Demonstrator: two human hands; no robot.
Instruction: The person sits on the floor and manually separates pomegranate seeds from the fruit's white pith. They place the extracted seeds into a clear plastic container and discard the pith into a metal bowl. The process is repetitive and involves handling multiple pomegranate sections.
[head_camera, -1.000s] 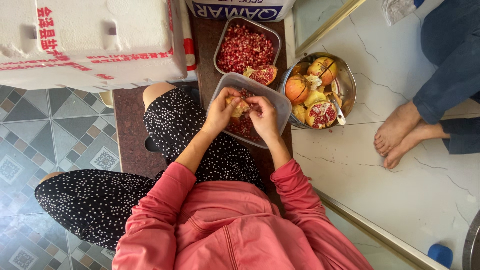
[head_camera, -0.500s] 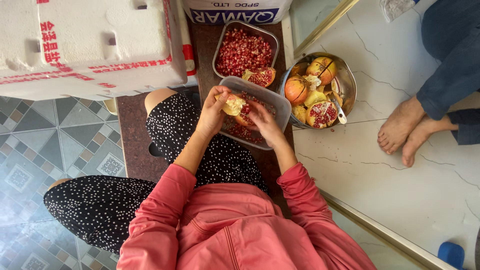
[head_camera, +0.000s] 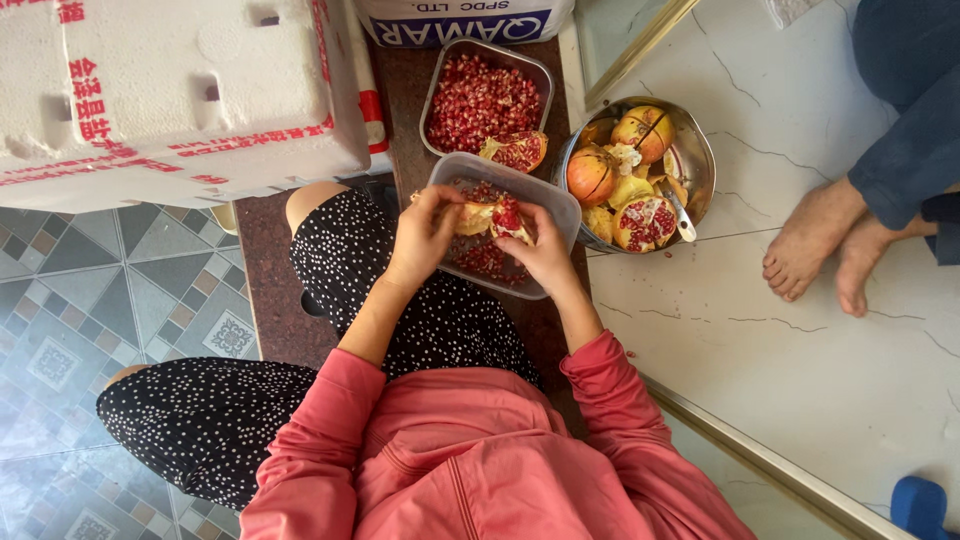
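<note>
A torn pomegranate piece (head_camera: 487, 216) is being held over the clear plastic tub (head_camera: 560, 205), where it is being pulled open between both hands; compared with half a second ago it is being held lower and nearer the middle of the tub, so more red seed is being exposed at its right edge. The grip of the left hand (head_camera: 425, 235) is being kept closed on the pale rind side, and the grip of the right hand (head_camera: 540, 250) is being kept closed on the seeded side. Loose seeds are lying in the tub beneath, which suggests the seeding is well under way. Beyond it, a metal tray of seeds (head_camera: 485, 95) and a steel bowl of pomegranates (head_camera: 640, 175) are standing on the floor.
</note>
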